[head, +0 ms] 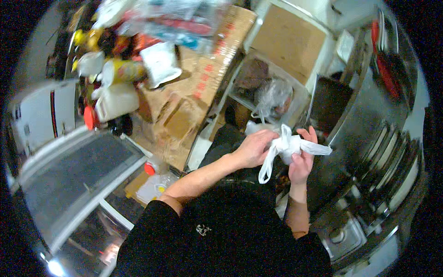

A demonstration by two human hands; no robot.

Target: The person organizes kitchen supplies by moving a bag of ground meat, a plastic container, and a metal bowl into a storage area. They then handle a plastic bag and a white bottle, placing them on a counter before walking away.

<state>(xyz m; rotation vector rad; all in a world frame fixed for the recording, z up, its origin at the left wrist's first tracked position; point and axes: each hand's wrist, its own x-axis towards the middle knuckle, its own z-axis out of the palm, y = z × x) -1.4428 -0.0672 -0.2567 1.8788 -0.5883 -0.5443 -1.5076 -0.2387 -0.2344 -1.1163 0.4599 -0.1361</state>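
Between my two hands is a white plastic bag (290,144), knotted at the top, with one loose handle loop hanging down and another end sticking out to the right. My left hand (255,148) grips the bag from the left side, fingers curled behind the knot. On the other side my right hand (303,162) has its thumb against the bag, with some fingers raised behind it. Just beyond them sits a clear plastic bin (238,90) holding a crumpled translucent plastic bag (275,95). The bag's contents are hidden.
A flattened cardboard sheet (193,65) to the left bears a white pouch (161,64), a whitish jug (117,104) and several bottles. Beyond the bin lies a brown cardboard panel (287,38). Plates stand in a rack (387,162) at right, near a metal tray (346,239).
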